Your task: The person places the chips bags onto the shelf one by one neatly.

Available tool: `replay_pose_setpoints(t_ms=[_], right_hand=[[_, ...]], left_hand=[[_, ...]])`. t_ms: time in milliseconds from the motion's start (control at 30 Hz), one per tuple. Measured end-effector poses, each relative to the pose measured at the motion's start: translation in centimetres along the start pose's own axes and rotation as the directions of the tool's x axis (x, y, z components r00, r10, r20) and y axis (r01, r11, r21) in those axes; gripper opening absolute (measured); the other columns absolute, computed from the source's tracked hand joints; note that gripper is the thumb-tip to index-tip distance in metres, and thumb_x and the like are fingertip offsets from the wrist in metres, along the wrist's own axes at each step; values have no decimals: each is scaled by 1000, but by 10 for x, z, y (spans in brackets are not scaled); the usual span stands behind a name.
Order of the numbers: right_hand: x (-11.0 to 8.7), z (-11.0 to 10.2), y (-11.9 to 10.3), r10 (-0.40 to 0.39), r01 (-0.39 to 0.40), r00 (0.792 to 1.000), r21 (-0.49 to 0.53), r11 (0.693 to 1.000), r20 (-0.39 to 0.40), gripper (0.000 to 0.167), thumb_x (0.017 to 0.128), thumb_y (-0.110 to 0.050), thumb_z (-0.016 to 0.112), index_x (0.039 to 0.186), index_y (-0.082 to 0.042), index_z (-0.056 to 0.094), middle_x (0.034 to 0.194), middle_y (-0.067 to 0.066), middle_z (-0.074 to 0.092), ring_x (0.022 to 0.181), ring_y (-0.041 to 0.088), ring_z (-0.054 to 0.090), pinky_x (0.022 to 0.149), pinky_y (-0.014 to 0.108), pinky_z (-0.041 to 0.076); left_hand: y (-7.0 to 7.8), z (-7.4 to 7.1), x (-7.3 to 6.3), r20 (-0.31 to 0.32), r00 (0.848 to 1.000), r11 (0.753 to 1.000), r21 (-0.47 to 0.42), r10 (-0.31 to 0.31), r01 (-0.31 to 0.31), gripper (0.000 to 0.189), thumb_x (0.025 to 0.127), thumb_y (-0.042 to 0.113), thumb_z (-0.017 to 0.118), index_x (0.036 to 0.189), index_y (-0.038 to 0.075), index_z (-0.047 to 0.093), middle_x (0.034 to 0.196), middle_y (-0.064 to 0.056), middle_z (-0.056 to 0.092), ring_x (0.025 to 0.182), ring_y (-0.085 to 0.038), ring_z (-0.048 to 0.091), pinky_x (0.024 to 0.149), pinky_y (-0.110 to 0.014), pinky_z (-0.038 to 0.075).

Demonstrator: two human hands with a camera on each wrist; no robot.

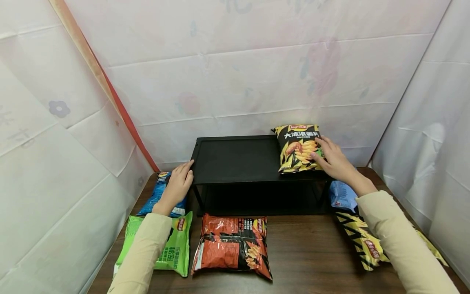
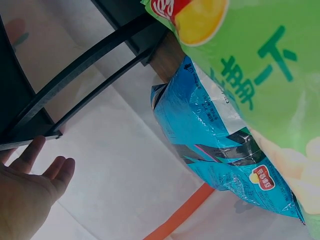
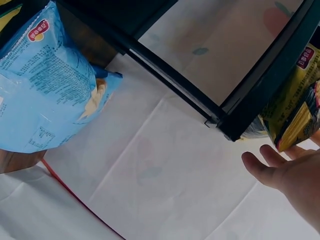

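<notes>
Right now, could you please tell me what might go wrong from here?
The black-and-yellow bag on the shelf lies near its right end and might slip off if the right hand, touching it, moves away. The left hand touches the shelf's left edge and could nudge it. The left sleeve crosses over the green bag and might drag it.

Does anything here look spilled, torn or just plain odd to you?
Nothing much stands out: no spill or obvious tear shows. The yellow-and-black bag on the black shelf, by the right hand, looks normal. Only the backdrop cloth is creased. The green bag is partly hidden by the left sleeve.
</notes>
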State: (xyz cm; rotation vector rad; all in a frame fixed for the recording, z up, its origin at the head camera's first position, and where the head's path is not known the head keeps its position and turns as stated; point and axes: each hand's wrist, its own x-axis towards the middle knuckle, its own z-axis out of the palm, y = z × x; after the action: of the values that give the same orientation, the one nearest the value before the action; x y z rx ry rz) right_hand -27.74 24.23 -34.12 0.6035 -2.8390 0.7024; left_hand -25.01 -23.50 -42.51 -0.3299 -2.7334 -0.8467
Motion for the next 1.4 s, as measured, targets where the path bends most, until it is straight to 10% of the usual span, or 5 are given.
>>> replay_pose_setpoints(t_ms=[700,1400], right_hand=[[-31,-18,30,53,-60,969,-21,998,-243,53,99,-31,33,137,5,33,137,32,32,124,52,28,94,70,20],[-55,36,91,242,-251,968,-180,951,-69,54,91,-16,49,134,13,32,130,38,30,111,57,31,81,68,30]], left_hand=[[-2,0,0,0,1000,1000,-3,-4,4,50,100,34,24,145,13,26,147,-16,30,134,-37,24,108,-56,20],[-3,2,0,-5,1000,1000,-11,10,-10,49,100,32,24,145,12,27,146,-16,31,134,-37,24,108,-56,19]])
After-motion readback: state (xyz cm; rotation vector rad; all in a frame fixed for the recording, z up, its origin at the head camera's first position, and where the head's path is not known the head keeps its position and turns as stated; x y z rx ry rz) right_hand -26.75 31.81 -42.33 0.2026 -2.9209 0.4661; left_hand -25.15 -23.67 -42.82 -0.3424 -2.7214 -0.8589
